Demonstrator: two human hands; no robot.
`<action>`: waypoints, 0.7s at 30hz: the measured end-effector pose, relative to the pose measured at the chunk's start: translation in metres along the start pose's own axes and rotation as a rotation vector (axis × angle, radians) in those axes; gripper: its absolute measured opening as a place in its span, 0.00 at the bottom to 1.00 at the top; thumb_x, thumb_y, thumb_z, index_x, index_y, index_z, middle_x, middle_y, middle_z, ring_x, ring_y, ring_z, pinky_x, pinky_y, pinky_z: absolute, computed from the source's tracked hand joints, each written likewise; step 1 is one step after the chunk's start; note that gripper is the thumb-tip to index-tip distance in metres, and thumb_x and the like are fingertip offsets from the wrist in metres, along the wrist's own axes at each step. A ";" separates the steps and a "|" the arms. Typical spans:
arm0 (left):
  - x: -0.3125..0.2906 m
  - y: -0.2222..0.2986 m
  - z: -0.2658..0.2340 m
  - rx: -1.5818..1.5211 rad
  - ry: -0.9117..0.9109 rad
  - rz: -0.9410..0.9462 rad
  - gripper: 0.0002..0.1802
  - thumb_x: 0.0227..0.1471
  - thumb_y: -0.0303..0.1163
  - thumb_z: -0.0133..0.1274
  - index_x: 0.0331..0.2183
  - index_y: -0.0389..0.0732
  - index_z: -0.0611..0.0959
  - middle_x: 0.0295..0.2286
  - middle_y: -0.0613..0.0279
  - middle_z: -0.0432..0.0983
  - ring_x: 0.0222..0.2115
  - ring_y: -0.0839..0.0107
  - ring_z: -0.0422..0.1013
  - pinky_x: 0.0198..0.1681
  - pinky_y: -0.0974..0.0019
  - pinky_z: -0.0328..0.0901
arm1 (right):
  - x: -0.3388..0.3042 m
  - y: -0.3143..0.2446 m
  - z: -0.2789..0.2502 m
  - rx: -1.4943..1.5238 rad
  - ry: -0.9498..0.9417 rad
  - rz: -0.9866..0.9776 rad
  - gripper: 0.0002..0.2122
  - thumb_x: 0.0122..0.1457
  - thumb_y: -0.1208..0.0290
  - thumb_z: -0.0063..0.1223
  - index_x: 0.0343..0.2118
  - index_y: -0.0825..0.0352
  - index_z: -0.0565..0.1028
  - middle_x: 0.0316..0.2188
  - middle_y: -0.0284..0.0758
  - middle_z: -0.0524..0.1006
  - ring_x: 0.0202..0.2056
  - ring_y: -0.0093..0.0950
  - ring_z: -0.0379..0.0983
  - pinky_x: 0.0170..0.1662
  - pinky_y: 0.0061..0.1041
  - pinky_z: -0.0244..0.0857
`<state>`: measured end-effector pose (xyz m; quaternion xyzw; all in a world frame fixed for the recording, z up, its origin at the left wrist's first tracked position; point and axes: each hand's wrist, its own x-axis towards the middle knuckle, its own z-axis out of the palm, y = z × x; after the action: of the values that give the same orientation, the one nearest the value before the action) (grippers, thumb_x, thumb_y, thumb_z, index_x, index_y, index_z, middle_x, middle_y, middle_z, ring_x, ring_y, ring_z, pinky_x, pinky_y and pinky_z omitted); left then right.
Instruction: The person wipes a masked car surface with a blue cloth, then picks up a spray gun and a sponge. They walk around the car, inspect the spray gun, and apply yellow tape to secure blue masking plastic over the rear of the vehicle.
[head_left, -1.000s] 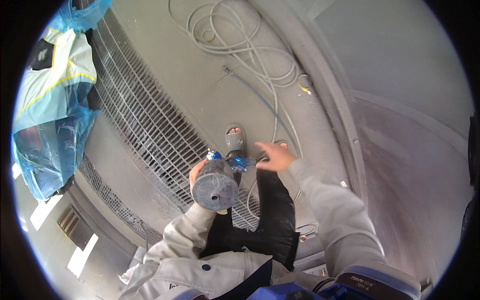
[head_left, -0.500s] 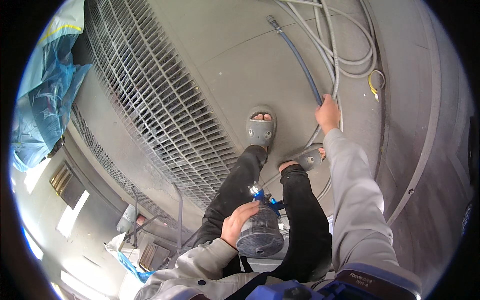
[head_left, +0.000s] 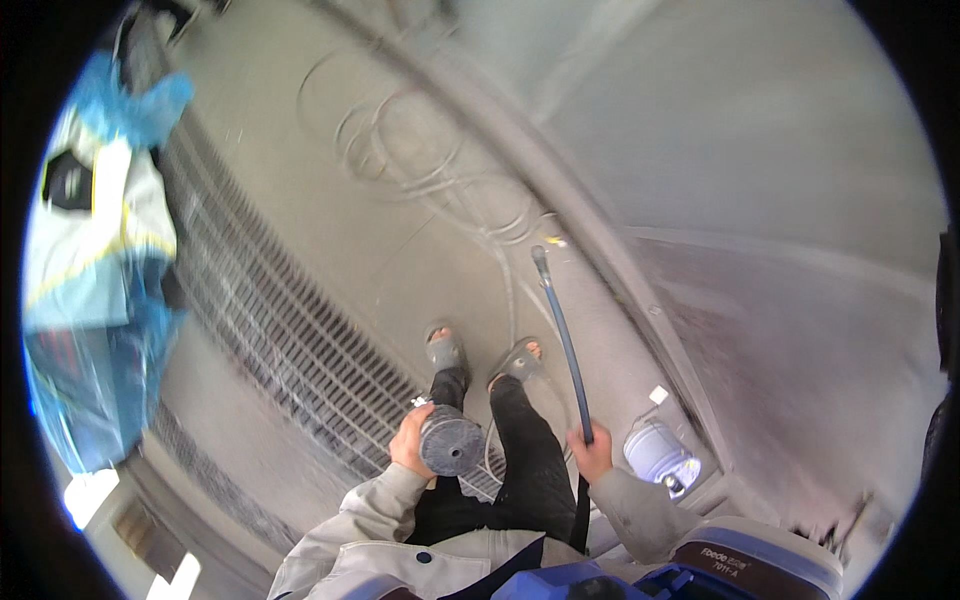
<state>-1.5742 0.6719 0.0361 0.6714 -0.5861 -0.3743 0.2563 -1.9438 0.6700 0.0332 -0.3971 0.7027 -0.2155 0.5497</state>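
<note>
My right hand grips a long dark-blue hose running forward past my sandalled feet; my left hand clasps a grey cylindrical canister beside it.

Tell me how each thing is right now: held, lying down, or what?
Left hand: closed around the grey bottle.
Grey bottle: held, bottom end toward the camera.
Right hand: closed on the blue hose.
Blue hose: held, lifted, its free end pointing away.
White hoses: lying coiled on the floor.
Floor grate: flat in the floor.
White jug: standing on the floor.
</note>
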 end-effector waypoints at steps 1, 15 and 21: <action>0.012 0.025 -0.021 0.012 0.001 0.059 0.41 0.42 0.34 0.76 0.58 0.38 0.78 0.49 0.45 0.82 0.48 0.45 0.81 0.52 0.53 0.75 | -0.044 -0.007 -0.025 0.016 -0.010 0.042 0.11 0.62 0.74 0.65 0.25 0.65 0.74 0.21 0.27 0.72 0.26 0.19 0.67 0.31 0.26 0.63; 0.188 0.375 -0.158 -0.276 -0.485 1.343 0.59 0.38 0.60 0.78 0.62 0.38 0.70 0.54 0.51 0.73 0.54 0.58 0.72 0.56 0.55 0.68 | -0.347 -0.164 0.065 0.863 1.280 -0.248 0.06 0.69 0.71 0.63 0.38 0.69 0.81 0.23 0.24 0.78 0.26 0.11 0.68 0.30 0.17 0.62; 0.120 0.519 -0.142 -0.549 -0.961 1.742 0.56 0.44 0.61 0.74 0.64 0.36 0.72 0.60 0.44 0.69 0.58 0.52 0.70 0.66 0.47 0.63 | -0.457 -0.258 0.165 0.958 1.584 -0.202 0.11 0.70 0.75 0.59 0.52 0.69 0.75 0.20 0.18 0.70 0.24 0.09 0.64 0.31 0.16 0.58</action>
<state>-1.7656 0.4469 0.5018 -0.2880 -0.8042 -0.4085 0.3216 -1.6684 0.9029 0.4487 0.0754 0.6711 -0.7374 -0.0063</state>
